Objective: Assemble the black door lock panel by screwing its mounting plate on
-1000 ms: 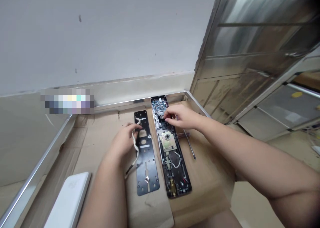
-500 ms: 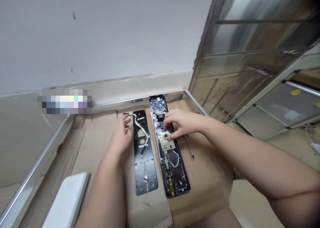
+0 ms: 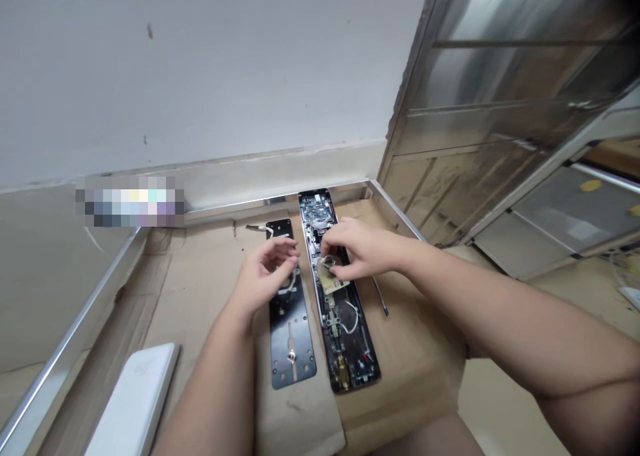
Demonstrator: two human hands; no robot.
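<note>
Two long door-lock parts lie side by side on brown cardboard (image 3: 415,356): a flat black backing plate (image 3: 291,339) on the left and an opened lock body (image 3: 350,349) with circuit board and wires on the right. My right hand (image 3: 357,249) pinches a square brass-coloured mechanism (image 3: 331,277) in the lock body and tilts it up. My left hand (image 3: 265,273) hovers over the upper part of the black plate, fingers loosely curled and apart, holding nothing. A white cable (image 3: 257,228) lies across the plate's top, partly hidden under that hand.
A thin metal rod (image 3: 381,298), like a screwdriver shaft, lies right of the lock body. A white flat box (image 3: 135,403) sits at the near left. Metal frame rails (image 3: 65,356) border the cardboard, a white wall stands behind, and a shiny steel door (image 3: 500,109) is at the right.
My left hand let go of the white cable, then moved right over the black plate. My right hand slid down from the circuit board to the brass mechanism and lifted its edge.
</note>
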